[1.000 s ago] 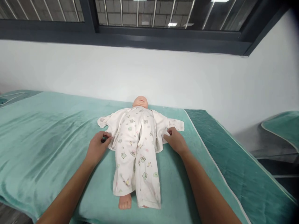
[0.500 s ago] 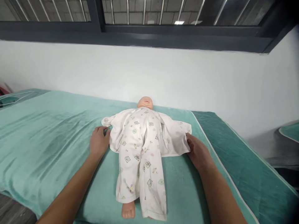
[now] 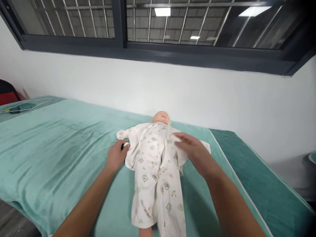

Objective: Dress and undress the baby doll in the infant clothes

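Note:
A baby doll (image 3: 161, 117) lies on its back on a green sheet (image 3: 74, 138), its head by the wall. White printed pants (image 3: 148, 171) cover its front and legs, over a white jacket (image 3: 134, 138) spread beneath. My left hand (image 3: 118, 154) is at the jacket's edge on the left, thumb and fingers pinched on the cloth. Over the right side of the doll's chest is my right hand (image 3: 194, 149), blurred, with the jacket's right flap folded inward near its fingertips. A foot shows below the left pant leg.
Behind the bed stands a white wall (image 3: 111, 85) under a dark window frame (image 3: 158, 56) with metal bars. A darker green sheet (image 3: 259, 171) lies to the right. Something red and black (image 3: 10, 93) is at the far left.
My right hand has moved inward from the jacket's right edge, and that flap is now folded toward the doll. My left hand now pinches the left edge. The view has tilted up.

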{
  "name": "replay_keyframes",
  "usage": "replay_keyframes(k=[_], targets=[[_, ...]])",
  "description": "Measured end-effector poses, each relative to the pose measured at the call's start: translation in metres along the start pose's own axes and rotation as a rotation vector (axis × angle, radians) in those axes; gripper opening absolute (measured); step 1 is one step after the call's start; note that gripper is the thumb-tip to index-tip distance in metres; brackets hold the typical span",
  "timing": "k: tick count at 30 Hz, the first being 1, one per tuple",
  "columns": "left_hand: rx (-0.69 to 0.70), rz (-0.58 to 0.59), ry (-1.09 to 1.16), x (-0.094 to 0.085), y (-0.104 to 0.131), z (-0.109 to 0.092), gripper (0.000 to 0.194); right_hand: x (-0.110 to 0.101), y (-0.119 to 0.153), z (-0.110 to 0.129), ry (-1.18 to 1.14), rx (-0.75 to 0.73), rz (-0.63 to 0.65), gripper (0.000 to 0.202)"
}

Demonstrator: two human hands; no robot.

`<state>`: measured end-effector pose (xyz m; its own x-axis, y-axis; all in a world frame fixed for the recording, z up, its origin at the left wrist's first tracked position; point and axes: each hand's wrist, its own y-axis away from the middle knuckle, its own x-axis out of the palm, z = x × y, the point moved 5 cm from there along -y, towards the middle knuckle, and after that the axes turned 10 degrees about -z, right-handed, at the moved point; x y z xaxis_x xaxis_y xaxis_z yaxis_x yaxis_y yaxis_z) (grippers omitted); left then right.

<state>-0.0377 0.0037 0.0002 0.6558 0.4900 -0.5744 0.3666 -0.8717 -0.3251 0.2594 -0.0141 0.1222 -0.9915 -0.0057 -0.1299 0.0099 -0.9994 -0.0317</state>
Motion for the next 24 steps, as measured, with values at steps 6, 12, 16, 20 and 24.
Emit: replay_keyframes(k=[6, 12, 16, 20, 24], targets=[[-0.171, -0.104, 0.658, -0.015, 0.015, -0.008, 0.028, 0.021, 0.025, 0.022, 0.366, -0.001, 0.496, 0.013], [0.063, -0.043, 0.852, -0.019, 0.025, -0.098, 0.014, 0.011, -0.044, 0.032, 0.304, -0.142, -0.045, 0.020], [0.635, 0.251, 0.396, -0.005, 0.054, -0.161, 0.015, 0.023, -0.083, 0.012, 0.519, -0.229, -0.318, 0.015], [0.646, 0.349, 0.351, 0.007, 0.048, -0.152, 0.024, 0.038, -0.089, -0.010, 0.706, -0.359, -0.380, 0.016], [0.277, 0.074, 0.218, 0.017, -0.009, -0.117, 0.024, 0.027, -0.085, -0.016, 0.627, -0.336, -0.415, 0.015]])
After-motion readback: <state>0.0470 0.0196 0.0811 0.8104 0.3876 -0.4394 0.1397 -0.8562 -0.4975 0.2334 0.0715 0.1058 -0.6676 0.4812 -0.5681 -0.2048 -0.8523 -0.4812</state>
